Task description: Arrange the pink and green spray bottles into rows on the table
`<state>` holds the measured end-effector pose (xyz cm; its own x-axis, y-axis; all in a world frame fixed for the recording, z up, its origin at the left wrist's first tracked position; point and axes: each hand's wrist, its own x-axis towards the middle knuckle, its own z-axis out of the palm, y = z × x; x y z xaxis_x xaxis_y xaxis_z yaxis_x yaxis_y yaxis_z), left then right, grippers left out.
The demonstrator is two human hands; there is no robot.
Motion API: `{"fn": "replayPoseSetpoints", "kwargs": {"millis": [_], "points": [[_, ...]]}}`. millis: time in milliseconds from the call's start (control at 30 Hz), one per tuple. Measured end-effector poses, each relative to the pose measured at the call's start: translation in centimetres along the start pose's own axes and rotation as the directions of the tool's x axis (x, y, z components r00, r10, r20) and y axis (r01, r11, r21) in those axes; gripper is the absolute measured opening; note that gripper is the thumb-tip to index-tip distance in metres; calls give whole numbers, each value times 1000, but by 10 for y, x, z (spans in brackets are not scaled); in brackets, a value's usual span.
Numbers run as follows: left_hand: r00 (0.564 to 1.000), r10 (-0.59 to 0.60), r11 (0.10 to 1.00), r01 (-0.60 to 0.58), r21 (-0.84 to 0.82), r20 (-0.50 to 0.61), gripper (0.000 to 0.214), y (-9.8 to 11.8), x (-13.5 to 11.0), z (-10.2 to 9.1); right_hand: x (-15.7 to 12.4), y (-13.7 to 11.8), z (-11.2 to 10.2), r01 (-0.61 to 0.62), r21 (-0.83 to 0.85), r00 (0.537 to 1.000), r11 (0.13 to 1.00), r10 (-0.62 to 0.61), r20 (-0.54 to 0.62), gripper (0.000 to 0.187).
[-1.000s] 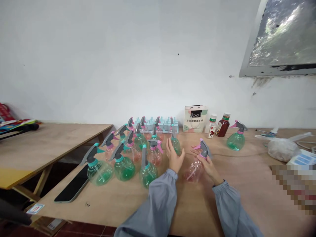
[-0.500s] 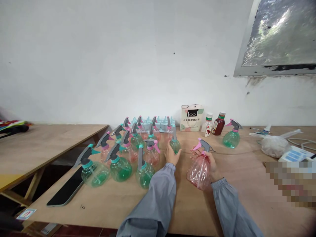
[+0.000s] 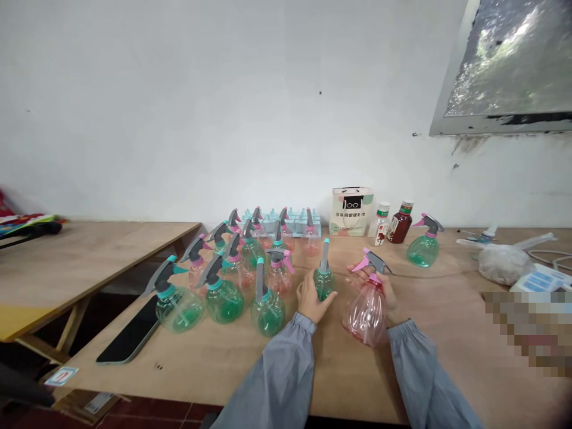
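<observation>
Looking down, we saw a plywood table [image 3: 447, 333] set against a white wall. Along its left edge, near the front corner, lay a dark phone [image 3: 129, 336]. Toward the middle stood a tight cluster of spray bottles [image 3: 223, 298], green and pink, all upright, with triggers pointing every way.

Just right of the cluster, our left hand [image 3: 313, 298] curled its fingers around the belly of a small green spray bottle [image 3: 324, 281]. It stood upright near the middle of the table. Beside it, our right hand [image 3: 386, 295] gripped a pink spray bottle [image 3: 366, 310] from behind at the neck, fingers closed under the pink trigger. This bottle leaned with its base toward us, and we could not tell whether the base touched the wood.

Along the back edge sat a paper bag [image 3: 352, 210] and two small bottles [image 3: 381, 223], then a lone green bottle [image 3: 423, 249]. A crumpled plastic bag [image 3: 503, 264] lay toward the right edge.

We judged three risks. Our left sleeve hung close to the crowded cluster, so a careless sweep could topple several bottles. The pink one, tilted and held only by its neck, could slip from our fingers. The phone, so near the edge, could be nudged off.
</observation>
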<state>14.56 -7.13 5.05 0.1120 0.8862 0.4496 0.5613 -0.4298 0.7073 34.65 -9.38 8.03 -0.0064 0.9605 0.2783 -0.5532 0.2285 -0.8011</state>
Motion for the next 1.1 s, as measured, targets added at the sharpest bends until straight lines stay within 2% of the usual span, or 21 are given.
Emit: {"fn": "replayPoseSetpoints", "kwargs": {"millis": [200, 400, 600, 900, 1100], "points": [[999, -27, 999, 25, 39, 26, 83, 3, 3, -4, -4, -2, -1, -36, -110, 999, 993, 35, -8, 42], [1000, -21, 999, 20, 43, 22, 83, 4, 3, -4, -6, -6, -4, 112, -254, 989, 961, -133, -68, 34], [1000, -14, 999, 14, 43, 1, 82, 3, 2, -3, -7, -12, 2, 90, -241, 996, 966, -84, 36, 31], [1000, -9, 998, 8, 61, 11, 83, 2, 3, -1, -11, -8, 4, 150, -174, 986, 973, -160, -47, 25], [999, -23, 998, 21, 51, 37, 82, 4, 2, -3, -8, -9, 6, 170, -240, 974, 956, -200, -106, 18]]}}
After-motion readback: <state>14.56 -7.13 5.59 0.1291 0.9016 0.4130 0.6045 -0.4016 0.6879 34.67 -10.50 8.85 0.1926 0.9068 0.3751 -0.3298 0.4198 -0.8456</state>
